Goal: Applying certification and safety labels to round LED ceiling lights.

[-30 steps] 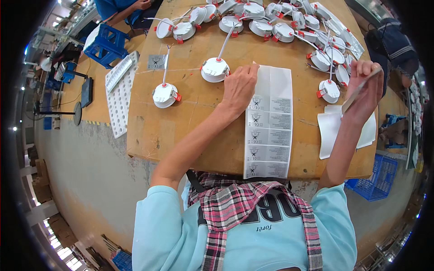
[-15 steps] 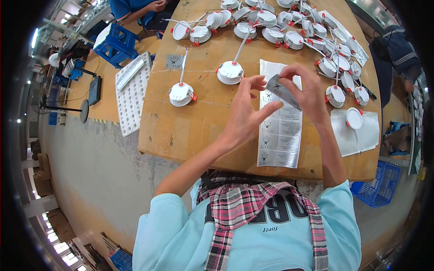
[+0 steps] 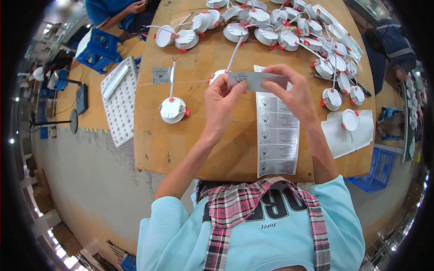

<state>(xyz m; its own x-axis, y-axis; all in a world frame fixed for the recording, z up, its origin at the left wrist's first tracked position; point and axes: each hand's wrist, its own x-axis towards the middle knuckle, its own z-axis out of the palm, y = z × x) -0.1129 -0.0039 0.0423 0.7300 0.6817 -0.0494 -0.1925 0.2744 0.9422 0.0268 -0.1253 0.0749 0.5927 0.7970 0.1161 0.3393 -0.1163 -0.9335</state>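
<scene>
A silver printed label (image 3: 254, 81) is stretched level between my two hands above the table. My left hand (image 3: 220, 97) pinches its left end with thumb and fingers. At its right part, my right hand (image 3: 289, 92) grips it the same way. Below my right hand lies a silver sheet of labels (image 3: 277, 135), its upper end partly covered. Behind the held label, a round white downlight (image 3: 217, 76) with an upright white cable is half hidden. Another white downlight (image 3: 172, 110) with red clips and a cable rests to the left of my left hand.
A single silver label (image 3: 162, 75) sticks to the table (image 3: 203, 159) at left. Many white downlights (image 3: 259, 17) crowd the far side. White sheets (image 3: 361, 135) with one downlight (image 3: 350, 120) lie at right. A person's arm (image 3: 120, 17) shows at far left, beside a blue stool (image 3: 99, 49).
My left hand has closed on the label's left end, and the label has turned from tilted to level. Both hands have shifted slightly left in the picture.
</scene>
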